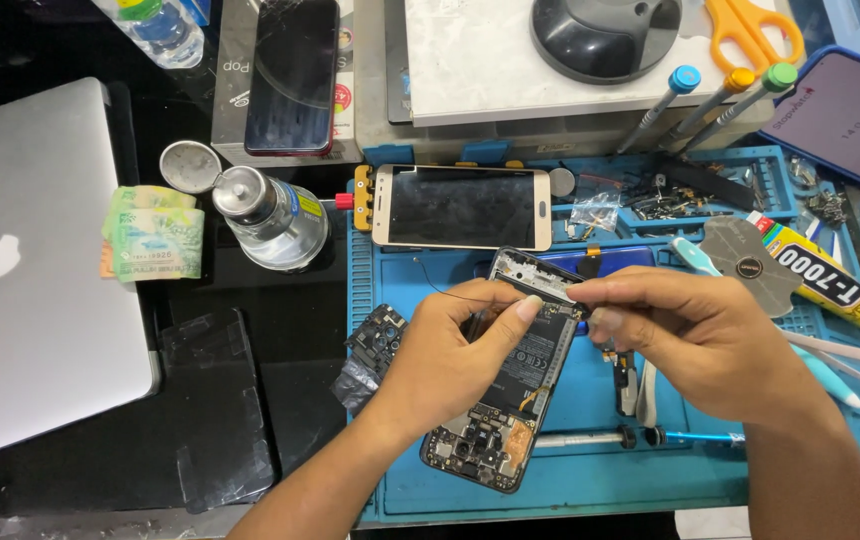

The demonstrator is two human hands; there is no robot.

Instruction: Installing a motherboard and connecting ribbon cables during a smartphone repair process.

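Observation:
An opened phone [510, 385] with its back cover off lies tilted over the blue work mat [570, 480], battery and circuit boards exposed. My left hand [445, 350] grips its left side, thumb pressing near the top edge. My right hand [695, 340] pinches a small part at the phone's upper right corner, where a thin black wire [440, 290] runs off to the left. A gold-framed phone [462, 207] lies face up in a clamp just behind.
A silver laptop [35, 270] sits at the left, beside folded banknotes [153, 233] and a metal-capped liquid dispenser bottle [270, 215]. A glue tube [820, 272], screwdrivers [710, 100], orange scissors [750, 30], a loose black module [378, 335] and small parts crowd the mat's back and right.

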